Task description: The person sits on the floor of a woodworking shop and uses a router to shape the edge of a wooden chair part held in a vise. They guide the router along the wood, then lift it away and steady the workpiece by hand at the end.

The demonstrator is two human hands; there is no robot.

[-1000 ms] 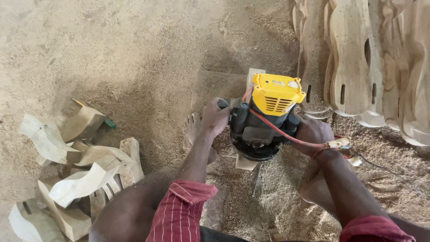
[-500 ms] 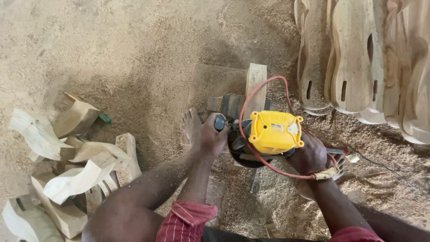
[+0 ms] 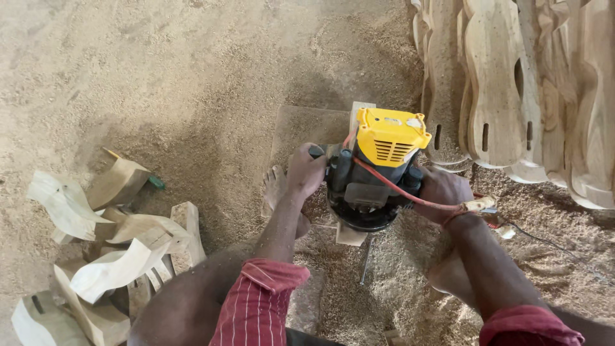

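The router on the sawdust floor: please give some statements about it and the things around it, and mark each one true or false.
1. Both hands grip the router. True: left hand, right hand.
2. The router's cap is blue. False: it is yellow.
3. A red cord crosses the router. True.
4. The pile of cut wooden pieces lies right of the person. False: it lies left.
5. Shaped wooden boards stand at the upper right. True.

light: bright, even daylight | shadows: soft, faint | glare: none | focus: sharp | edges: slight wide-angle stretch
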